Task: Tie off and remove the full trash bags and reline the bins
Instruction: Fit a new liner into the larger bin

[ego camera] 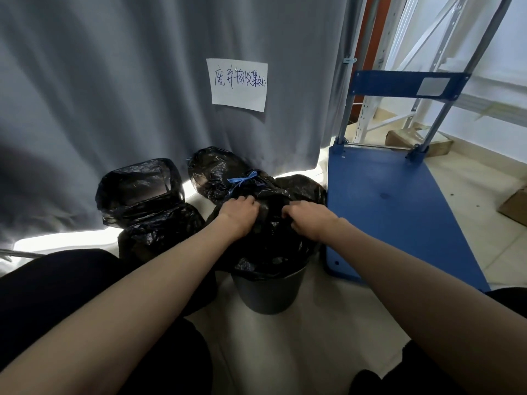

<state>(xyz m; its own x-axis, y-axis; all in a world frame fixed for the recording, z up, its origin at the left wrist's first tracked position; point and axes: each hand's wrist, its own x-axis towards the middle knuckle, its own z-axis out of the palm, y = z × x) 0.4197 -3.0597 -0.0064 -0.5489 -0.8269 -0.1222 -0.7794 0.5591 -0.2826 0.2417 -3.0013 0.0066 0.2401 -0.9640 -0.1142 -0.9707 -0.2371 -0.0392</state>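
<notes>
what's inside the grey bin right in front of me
A black trash bag fills the grey bin, bulging over its rim. Left hand and right hand grip its top. Its contents are hidden.

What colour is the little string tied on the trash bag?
Blue. The string is tied in a bow on the black trash bag, seen in the head view.

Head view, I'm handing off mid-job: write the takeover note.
Left hand and right hand both grip the black bag bunched over the grey bin.
Behind it a tied bag with a blue drawstring; at left a second bin with an open black liner.
Left: finish this bag, whether it is going in or coming out I cannot tell.
</notes>
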